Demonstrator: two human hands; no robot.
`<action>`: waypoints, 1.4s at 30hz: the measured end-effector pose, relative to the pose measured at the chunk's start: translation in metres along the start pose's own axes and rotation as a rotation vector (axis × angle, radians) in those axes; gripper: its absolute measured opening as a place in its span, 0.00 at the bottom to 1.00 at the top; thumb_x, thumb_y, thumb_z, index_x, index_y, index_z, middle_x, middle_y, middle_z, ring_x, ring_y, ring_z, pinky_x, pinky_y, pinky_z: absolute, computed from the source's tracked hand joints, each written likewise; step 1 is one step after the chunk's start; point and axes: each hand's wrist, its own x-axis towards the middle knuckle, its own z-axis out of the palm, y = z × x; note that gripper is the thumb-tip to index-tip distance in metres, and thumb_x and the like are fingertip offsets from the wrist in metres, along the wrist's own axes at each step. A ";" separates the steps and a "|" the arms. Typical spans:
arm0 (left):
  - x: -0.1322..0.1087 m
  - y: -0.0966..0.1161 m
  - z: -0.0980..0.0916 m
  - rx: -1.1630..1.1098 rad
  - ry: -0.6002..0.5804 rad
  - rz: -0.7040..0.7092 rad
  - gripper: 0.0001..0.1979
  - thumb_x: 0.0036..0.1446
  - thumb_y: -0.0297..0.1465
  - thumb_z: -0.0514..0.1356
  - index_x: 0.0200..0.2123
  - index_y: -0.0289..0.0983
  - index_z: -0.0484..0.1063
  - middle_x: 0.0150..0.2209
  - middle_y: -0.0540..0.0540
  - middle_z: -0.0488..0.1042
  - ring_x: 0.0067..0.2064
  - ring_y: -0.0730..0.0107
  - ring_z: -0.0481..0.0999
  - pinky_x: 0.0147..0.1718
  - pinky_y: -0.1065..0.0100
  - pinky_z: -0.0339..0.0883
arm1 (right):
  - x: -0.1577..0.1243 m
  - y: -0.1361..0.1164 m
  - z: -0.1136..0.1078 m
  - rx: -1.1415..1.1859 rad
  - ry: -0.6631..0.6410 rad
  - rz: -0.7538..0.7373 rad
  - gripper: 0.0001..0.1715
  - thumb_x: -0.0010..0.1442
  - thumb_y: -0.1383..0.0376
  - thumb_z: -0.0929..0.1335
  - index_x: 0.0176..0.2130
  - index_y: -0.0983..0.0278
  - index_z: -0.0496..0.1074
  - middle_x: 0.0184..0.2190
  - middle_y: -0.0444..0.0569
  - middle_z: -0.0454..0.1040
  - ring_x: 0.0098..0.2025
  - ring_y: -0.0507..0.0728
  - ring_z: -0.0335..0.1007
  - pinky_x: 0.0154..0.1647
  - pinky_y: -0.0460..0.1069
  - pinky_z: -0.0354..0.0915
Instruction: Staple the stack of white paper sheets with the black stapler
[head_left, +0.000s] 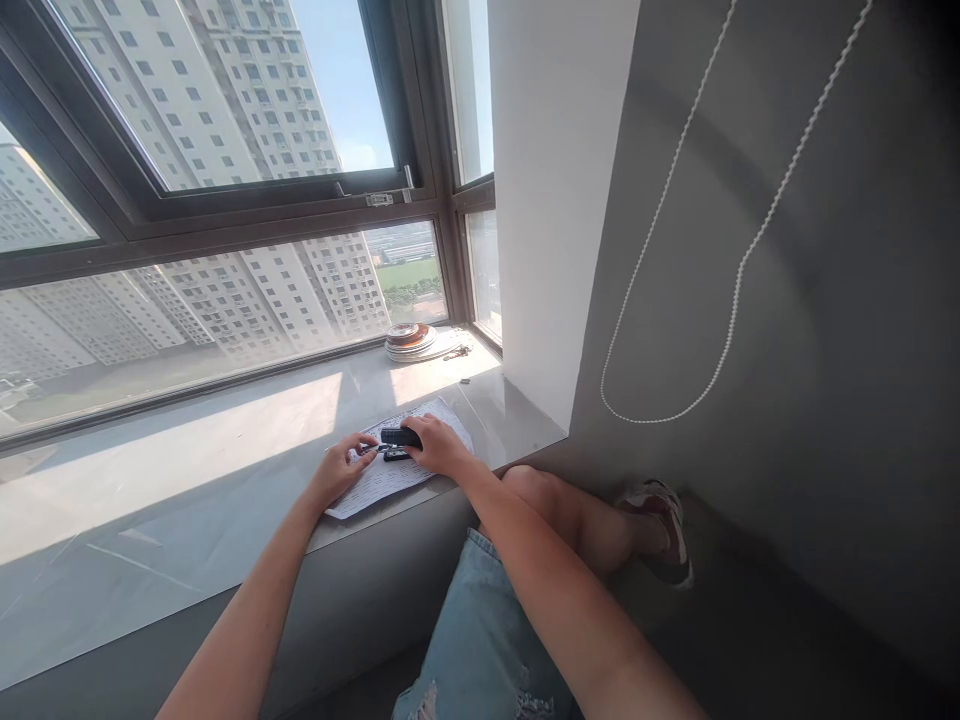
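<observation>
A black stapler (400, 437) is over the written sheets of paper (390, 484) on the window sill, its upper arm lifted apart from its base. My right hand (436, 443) is closed around the stapler's right end. From the left, my left hand (347, 468) reaches to the stapler's front, thumb and fingers pinched together. Something small and dark shows at those fingertips, too small to name. The paper lies under both hands, covered with lines of handwriting or print, and its near corner reaches the sill's front edge.
A stack of plates or round discs (409, 342) stands in the sill's far corner, with small keys or metal bits (457, 352) beside it. A beaded blind chain (651, 421) hangs at the right. My bent knee (527, 484) is against the sill's front.
</observation>
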 end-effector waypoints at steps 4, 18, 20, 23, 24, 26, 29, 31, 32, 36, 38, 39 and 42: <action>0.000 0.002 -0.001 -0.008 -0.010 0.001 0.19 0.61 0.48 0.60 0.45 0.41 0.79 0.35 0.48 0.74 0.28 0.71 0.65 0.30 0.67 0.62 | 0.000 0.000 0.000 0.003 0.006 0.000 0.22 0.62 0.65 0.73 0.55 0.58 0.69 0.45 0.51 0.75 0.50 0.62 0.69 0.44 0.51 0.63; -0.001 -0.001 -0.006 -0.122 0.040 -0.051 0.16 0.55 0.33 0.60 0.48 0.40 0.74 0.43 0.44 0.80 0.41 0.61 0.75 0.33 0.66 0.65 | -0.001 -0.006 -0.006 0.012 -0.016 0.060 0.23 0.63 0.64 0.73 0.56 0.58 0.70 0.45 0.52 0.74 0.44 0.60 0.70 0.42 0.50 0.64; -0.001 -0.001 -0.007 -0.106 0.061 -0.073 0.16 0.54 0.33 0.61 0.47 0.39 0.74 0.42 0.44 0.80 0.41 0.61 0.76 0.33 0.66 0.65 | -0.001 -0.006 -0.006 0.021 -0.009 0.067 0.23 0.62 0.64 0.73 0.56 0.58 0.70 0.45 0.52 0.74 0.44 0.60 0.70 0.43 0.51 0.64; -0.001 -0.002 -0.008 -0.126 0.096 -0.072 0.15 0.55 0.37 0.63 0.45 0.39 0.75 0.41 0.43 0.81 0.40 0.61 0.77 0.34 0.65 0.65 | 0.000 -0.005 -0.006 0.035 0.021 0.083 0.22 0.61 0.65 0.73 0.54 0.58 0.71 0.44 0.51 0.74 0.45 0.60 0.70 0.44 0.51 0.64; -0.001 -0.002 -0.008 -0.151 0.106 -0.063 0.15 0.56 0.39 0.64 0.45 0.39 0.75 0.42 0.43 0.81 0.40 0.61 0.77 0.35 0.64 0.65 | 0.000 -0.005 -0.006 0.040 0.033 0.089 0.21 0.61 0.65 0.74 0.54 0.58 0.72 0.43 0.50 0.74 0.45 0.60 0.70 0.44 0.51 0.64; -0.001 -0.002 -0.007 -0.213 0.120 -0.033 0.17 0.57 0.43 0.65 0.44 0.39 0.75 0.41 0.42 0.82 0.42 0.59 0.79 0.37 0.63 0.66 | 0.001 -0.006 -0.005 0.059 0.051 0.089 0.21 0.61 0.65 0.74 0.54 0.57 0.72 0.43 0.49 0.74 0.45 0.60 0.70 0.45 0.51 0.64; -0.003 -0.003 -0.008 -0.297 0.121 0.017 0.20 0.56 0.46 0.67 0.45 0.39 0.75 0.39 0.42 0.82 0.42 0.58 0.79 0.40 0.61 0.66 | 0.001 -0.009 -0.004 0.119 0.064 0.024 0.22 0.61 0.64 0.74 0.54 0.57 0.72 0.44 0.49 0.75 0.47 0.60 0.71 0.47 0.51 0.64; -0.004 -0.003 -0.008 -0.345 0.114 0.043 0.20 0.56 0.47 0.68 0.44 0.39 0.75 0.38 0.43 0.81 0.40 0.60 0.78 0.39 0.61 0.66 | 0.002 -0.012 -0.003 0.164 0.071 -0.025 0.22 0.60 0.65 0.74 0.54 0.57 0.72 0.45 0.49 0.76 0.50 0.60 0.71 0.49 0.51 0.64; -0.005 -0.003 -0.008 -0.366 0.108 0.054 0.20 0.56 0.46 0.68 0.44 0.39 0.75 0.37 0.43 0.81 0.40 0.61 0.77 0.39 0.62 0.66 | 0.003 -0.013 -0.002 0.181 0.073 -0.037 0.23 0.60 0.66 0.75 0.54 0.57 0.72 0.46 0.49 0.77 0.51 0.60 0.70 0.50 0.51 0.64; -0.005 -0.007 -0.006 -0.392 0.072 0.075 0.20 0.55 0.46 0.69 0.45 0.40 0.74 0.38 0.45 0.77 0.40 0.62 0.75 0.38 0.63 0.66 | 0.004 -0.019 -0.001 0.190 0.030 -0.048 0.24 0.59 0.66 0.75 0.54 0.56 0.72 0.47 0.48 0.77 0.51 0.60 0.71 0.52 0.52 0.64; -0.005 -0.009 -0.004 -0.388 0.059 0.072 0.22 0.53 0.48 0.70 0.44 0.40 0.73 0.38 0.45 0.76 0.40 0.63 0.73 0.37 0.64 0.65 | 0.003 -0.021 0.001 0.185 0.002 -0.080 0.23 0.60 0.66 0.75 0.54 0.56 0.72 0.47 0.48 0.77 0.51 0.60 0.70 0.52 0.52 0.63; -0.004 -0.010 -0.004 -0.389 0.055 0.069 0.23 0.53 0.49 0.70 0.43 0.40 0.73 0.38 0.45 0.75 0.40 0.63 0.73 0.37 0.64 0.65 | 0.003 -0.021 0.002 0.185 -0.004 -0.100 0.22 0.60 0.66 0.75 0.54 0.56 0.72 0.47 0.48 0.77 0.52 0.60 0.70 0.53 0.52 0.62; -0.004 -0.012 -0.003 -0.391 0.025 0.058 0.24 0.52 0.51 0.69 0.42 0.40 0.71 0.38 0.46 0.74 0.41 0.62 0.73 0.37 0.65 0.65 | 0.003 -0.020 0.006 0.184 -0.006 -0.151 0.21 0.62 0.65 0.74 0.54 0.56 0.71 0.49 0.48 0.77 0.52 0.59 0.69 0.54 0.52 0.60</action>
